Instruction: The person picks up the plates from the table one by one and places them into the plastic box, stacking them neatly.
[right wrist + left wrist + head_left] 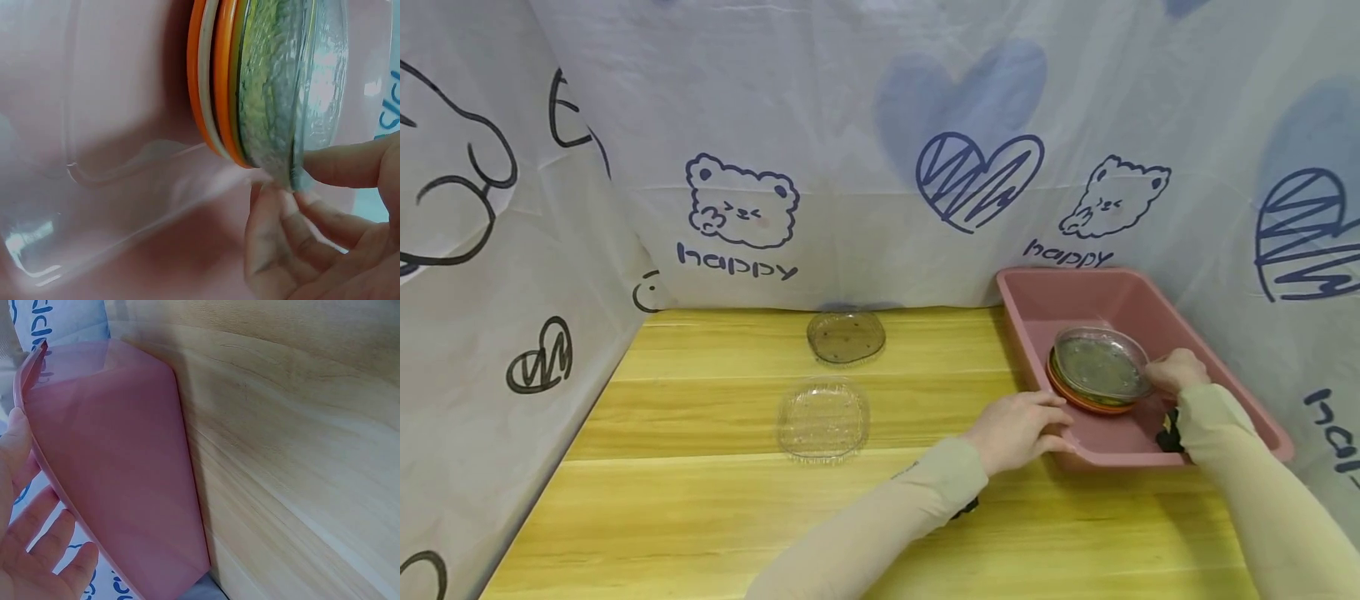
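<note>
In the pink basin (1075,292) a stack of round pieces stands near the left wall. Orange and white rims (195,81) lie at the bottom, with a yellow-green layer above them. A clear plastic dish or lid (1097,358) tops the stack. My right hand (1180,372) pinches the edge of that clear piece, thumb over it and fingertips below. At the basin's front left corner, my left hand (1018,429) touches the rim, its fingers loosely bent and apart. In the left wrist view, the left thumb (19,434) rests at the rim (47,465).
Two more clear plastic pieces sit on the wooden table (700,500), left of the basin: a darker-looking round one (846,337) at the back and another (823,421) nearer. Printed cloth (850,167) hangs behind the table and along both sides.
</note>
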Available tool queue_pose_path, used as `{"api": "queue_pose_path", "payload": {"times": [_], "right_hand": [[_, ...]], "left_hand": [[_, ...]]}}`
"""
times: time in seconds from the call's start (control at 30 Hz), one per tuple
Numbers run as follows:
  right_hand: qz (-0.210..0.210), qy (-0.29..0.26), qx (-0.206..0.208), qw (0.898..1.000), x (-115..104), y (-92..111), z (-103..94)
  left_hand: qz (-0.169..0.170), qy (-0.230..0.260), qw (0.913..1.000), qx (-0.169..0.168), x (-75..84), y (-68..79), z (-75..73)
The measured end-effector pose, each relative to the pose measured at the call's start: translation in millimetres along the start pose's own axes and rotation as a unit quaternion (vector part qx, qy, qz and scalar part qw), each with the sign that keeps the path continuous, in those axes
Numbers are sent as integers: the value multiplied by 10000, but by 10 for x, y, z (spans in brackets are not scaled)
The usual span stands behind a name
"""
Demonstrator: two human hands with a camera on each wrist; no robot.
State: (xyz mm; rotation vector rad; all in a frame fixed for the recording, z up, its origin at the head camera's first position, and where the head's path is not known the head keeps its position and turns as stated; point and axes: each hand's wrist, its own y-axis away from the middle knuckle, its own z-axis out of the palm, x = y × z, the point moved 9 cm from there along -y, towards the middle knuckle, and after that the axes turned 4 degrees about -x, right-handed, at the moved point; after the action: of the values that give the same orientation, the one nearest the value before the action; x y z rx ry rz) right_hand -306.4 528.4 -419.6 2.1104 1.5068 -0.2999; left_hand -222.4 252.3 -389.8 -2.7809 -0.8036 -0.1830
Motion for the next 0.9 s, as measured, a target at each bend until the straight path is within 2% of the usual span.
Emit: {"api": "queue_pose_path", "payload": {"times": [0.2,0.33,0.47,0.7,0.9], "right_hand": [[-315,453,550,9970,-219,66,-109],[-387,287,689,9965,-360,118,-114],[-519,-121,911,9944,-551,192,-111],[-1159,-699,1323,9819,-1034,336,-92],[-1759,-1214,1395,9669,-1461,557,9]], "left_hand": [[-35,297,9995,-66,-53,-17,-34],[-1,454,9989,-141,-73,-11,-52],[-58,631,9978,-204,-133,27,-60],[-663,974,9927,-262,-440,212,-138],[-947,1047,9900,-17,-705,444,-258]]}}
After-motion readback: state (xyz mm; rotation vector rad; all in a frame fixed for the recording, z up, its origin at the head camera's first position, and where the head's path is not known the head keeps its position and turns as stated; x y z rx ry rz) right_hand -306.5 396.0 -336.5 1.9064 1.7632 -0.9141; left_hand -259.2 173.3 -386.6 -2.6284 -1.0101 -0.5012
